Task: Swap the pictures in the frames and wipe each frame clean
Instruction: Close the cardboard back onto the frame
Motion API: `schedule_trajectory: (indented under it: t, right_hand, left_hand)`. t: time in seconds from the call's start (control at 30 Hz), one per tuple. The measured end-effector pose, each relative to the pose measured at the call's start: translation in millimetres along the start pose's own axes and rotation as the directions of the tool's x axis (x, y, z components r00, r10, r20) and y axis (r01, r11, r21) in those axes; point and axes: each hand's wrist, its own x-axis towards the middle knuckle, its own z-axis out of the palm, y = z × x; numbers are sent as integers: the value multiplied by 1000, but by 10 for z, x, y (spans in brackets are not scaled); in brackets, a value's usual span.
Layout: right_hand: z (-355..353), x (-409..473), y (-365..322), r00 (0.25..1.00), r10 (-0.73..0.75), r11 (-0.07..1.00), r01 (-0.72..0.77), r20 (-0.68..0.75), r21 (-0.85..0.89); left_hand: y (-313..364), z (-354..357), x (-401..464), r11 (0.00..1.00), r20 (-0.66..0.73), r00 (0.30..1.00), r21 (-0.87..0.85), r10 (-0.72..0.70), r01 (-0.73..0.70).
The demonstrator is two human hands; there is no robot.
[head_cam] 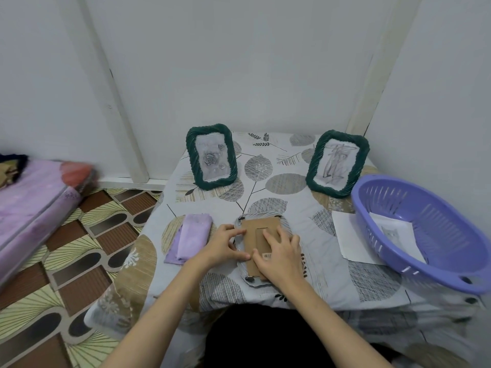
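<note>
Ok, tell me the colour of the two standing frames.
Dark green, both frames; head view.

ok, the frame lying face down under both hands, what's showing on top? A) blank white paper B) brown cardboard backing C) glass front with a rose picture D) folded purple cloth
B: the face-down frame shows its brown cardboard backing, with the left hand and right hand resting on it.
</note>
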Motion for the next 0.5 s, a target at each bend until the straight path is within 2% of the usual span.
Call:
schedule_trajectory:
  t: [0.4,0.5]
  right_hand:
    - [63,11,33,1000,4,1000,-4,-26,8]
    - [42,37,42,1000,19,1000,-19,16,0]
  left_hand:
    - [58,-27,26,998,52,998,58,-41,38]
    - [81,-41,19,996,70,995,63,-67,63]
